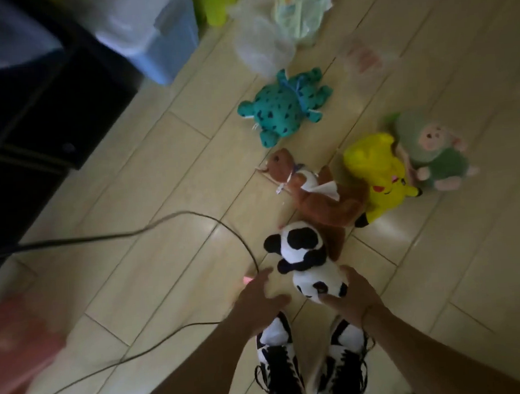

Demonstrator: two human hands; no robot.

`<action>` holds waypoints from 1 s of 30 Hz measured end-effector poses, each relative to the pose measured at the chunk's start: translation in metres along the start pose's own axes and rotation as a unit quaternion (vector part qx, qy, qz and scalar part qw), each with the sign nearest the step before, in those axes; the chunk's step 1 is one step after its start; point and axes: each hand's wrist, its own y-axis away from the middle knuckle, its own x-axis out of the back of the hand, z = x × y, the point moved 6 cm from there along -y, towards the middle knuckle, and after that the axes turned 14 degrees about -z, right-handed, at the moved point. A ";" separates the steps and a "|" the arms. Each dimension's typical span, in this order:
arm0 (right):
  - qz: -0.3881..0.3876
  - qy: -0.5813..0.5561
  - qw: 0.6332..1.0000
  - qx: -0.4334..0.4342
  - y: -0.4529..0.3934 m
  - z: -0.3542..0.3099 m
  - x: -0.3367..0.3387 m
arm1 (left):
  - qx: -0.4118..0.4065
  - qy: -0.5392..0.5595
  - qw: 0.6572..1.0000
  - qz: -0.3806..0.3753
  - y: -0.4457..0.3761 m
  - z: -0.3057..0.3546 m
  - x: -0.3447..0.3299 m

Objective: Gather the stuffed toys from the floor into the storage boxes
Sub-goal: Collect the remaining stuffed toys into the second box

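Note:
A black-and-white panda toy [305, 261] lies on the floor in front of my feet. My right hand [350, 298] grips its head, thumb below and fingers at its right side. My left hand [258, 297] hovers just left of the panda, fingers spread and holding nothing. Beyond the panda lie a brown toy [316, 193], a yellow toy [379, 177], a green-and-pink toy [435, 152] and a teal spotted toy [286, 103]. A pale blue storage box [164, 41] stands at the far left.
A dark cable [133, 235] loops across the tiled floor left of my hands. Dark furniture [35, 119] fills the upper left. Plastic bags [264, 44] lie at the far end. A pink object [18, 348] sits at the lower left. My shoes [281, 360] are below my hands.

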 end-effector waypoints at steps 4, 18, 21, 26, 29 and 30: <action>0.014 0.047 0.999 0.001 -0.085 0.016 -0.017 | -0.191 -0.079 0.974 0.094 -0.059 0.034 0.007; 0.097 -0.074 0.968 0.220 0.010 0.038 0.048 | -0.023 0.041 0.995 -0.083 -0.063 0.042 0.001; 0.367 -0.309 0.858 0.182 0.095 0.074 0.083 | -0.011 0.155 0.986 -0.054 -0.031 0.066 -0.030; 0.332 -0.643 0.673 0.156 0.160 0.111 0.039 | -0.010 0.190 0.981 -0.044 0.000 0.108 -0.125; 0.332 -0.642 0.669 0.174 0.188 0.130 0.021 | -0.001 0.153 0.982 -0.111 0.021 0.120 -0.201; 0.379 -0.621 0.671 0.144 0.202 0.148 0.017 | 0.007 0.124 0.981 -0.147 0.033 0.124 -0.228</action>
